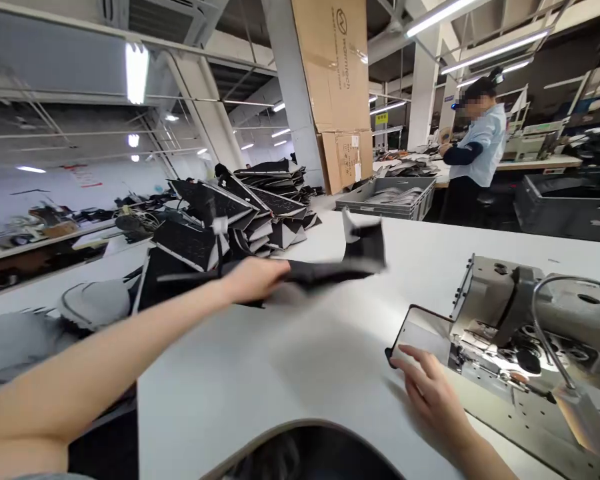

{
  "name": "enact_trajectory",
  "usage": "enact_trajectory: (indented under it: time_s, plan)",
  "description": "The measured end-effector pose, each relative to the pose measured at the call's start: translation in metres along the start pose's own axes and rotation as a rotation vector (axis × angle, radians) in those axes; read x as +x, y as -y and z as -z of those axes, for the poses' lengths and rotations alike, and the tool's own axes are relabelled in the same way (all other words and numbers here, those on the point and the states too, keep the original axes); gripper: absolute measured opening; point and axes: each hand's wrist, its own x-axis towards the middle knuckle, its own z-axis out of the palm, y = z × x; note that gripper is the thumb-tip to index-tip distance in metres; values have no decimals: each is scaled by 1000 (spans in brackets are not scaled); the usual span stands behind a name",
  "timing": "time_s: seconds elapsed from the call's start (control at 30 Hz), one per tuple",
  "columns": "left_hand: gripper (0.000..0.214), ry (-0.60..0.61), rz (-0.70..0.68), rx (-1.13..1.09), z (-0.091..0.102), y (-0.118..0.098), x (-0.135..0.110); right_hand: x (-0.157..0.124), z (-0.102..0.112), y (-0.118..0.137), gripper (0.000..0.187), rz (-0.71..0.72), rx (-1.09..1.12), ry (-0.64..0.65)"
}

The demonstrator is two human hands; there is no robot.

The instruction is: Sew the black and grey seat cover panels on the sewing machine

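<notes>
My left hand (257,279) is closed on a black fabric piece (325,272), blurred by motion, held over the white table. Its far right end bends upward, and a dark strip stretches out left past my wrist. My right hand (427,383) hovers or rests by the left edge of the sewing machine's plate (425,330); its fingers are stretched and slightly apart, and nothing shows in them. Close to its fingertips is a small dark corner of the plate. The sewing machine (525,320) stands lit at the right.
A heap of black, grey-backed cut pieces (250,207) lies at the back left. Light grey rounded pieces (95,303) sit at the left edge. Behind the table (220,400) stand grey crates (415,200) and a tall carton (335,67). A co-worker (477,140) stands at the back right.
</notes>
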Motion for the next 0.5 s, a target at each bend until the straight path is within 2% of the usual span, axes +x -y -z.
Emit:
enact_trajectory:
  time_s: [0.03, 0.1, 0.17, 0.23, 0.3, 0.4, 0.5]
  plan:
    - [21, 150, -87, -76, -20, -10, -20, -1, 3, 2, 31, 16, 6, -24]
    - [19, 383, -130, -240, -57, -25, -49, -2, 8, 13, 35, 59, 37, -75]
    - [19, 481, -94, -362, -82, -31, -55, 3, 9, 30, 39, 109, 109, -84]
    - [27, 451, -37, -437, -96, -31, -35, 15, 2, 51, 38, 152, 200, 6]
    - [40, 336, 38, -475, -108, -35, 4, 32, -17, 68, 34, 147, 218, 162]
    - [51, 180, 120, -471, -135, -59, 64, 53, -61, 74, 33, 14, -18, 337]
    - [61, 130, 90, -473, -168, -79, 100, 47, -93, 60, 51, -117, -285, 374]
